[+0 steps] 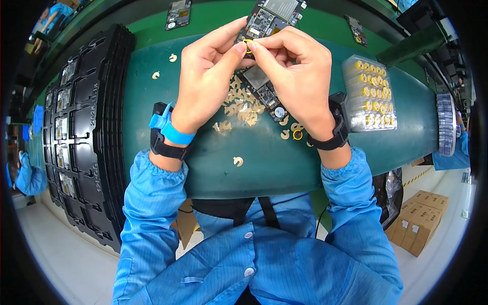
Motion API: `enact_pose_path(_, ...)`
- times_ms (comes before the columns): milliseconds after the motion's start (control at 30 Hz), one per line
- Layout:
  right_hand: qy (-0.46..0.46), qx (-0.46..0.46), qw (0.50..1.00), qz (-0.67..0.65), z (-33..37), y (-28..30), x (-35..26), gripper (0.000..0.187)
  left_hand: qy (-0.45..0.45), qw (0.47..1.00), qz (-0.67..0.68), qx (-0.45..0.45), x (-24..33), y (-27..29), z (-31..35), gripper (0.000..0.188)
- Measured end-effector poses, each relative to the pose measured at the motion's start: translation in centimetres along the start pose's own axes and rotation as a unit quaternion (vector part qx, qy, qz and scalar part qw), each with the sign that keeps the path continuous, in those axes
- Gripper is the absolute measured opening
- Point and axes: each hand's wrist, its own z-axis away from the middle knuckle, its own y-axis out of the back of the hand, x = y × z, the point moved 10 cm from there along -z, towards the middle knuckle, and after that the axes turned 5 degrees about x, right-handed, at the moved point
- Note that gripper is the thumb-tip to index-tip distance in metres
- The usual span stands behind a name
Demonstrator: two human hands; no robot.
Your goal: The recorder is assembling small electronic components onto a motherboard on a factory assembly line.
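My left hand (203, 81) is closed on the lower left edge of a black circuit board (262, 23), held up over the bench. At the board's near end my right hand (300, 66) pinches a small yellow-rimmed coin cell (248, 46), with my left thumb touching it too. The fingers partly hide how the cell sits against the board. Below my hands a second circuit board (267, 91) lies on the green mat, partly covered by my right hand. Beside it are scattered cream-coloured notched paper pieces (246, 113) and a loose coin cell (297, 134).
A clear plastic tray (357, 127) holds rows of yellow coin cells at the right. Stacked black trays (89, 142) with boards stand at the left. More circuit boards (178, 14) lie at the back. Cardboard boxes (419, 221) sit low on the right.
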Motion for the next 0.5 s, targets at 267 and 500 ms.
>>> enact_pose_path(267, 0.066, -0.027, 0.995, 0.072, -0.2, -0.2, -1.6, 0.006, 0.016, 1.000, 0.019, -0.006, -0.3, 0.2, -0.2, 0.042)
enact_pose_path(500, 0.200, -0.062, 0.965, 0.156, 0.7, -1.1, -3.3, 0.012, 0.043, 0.999, 0.029, 0.002, -0.3, 0.6, -0.3, 0.043)
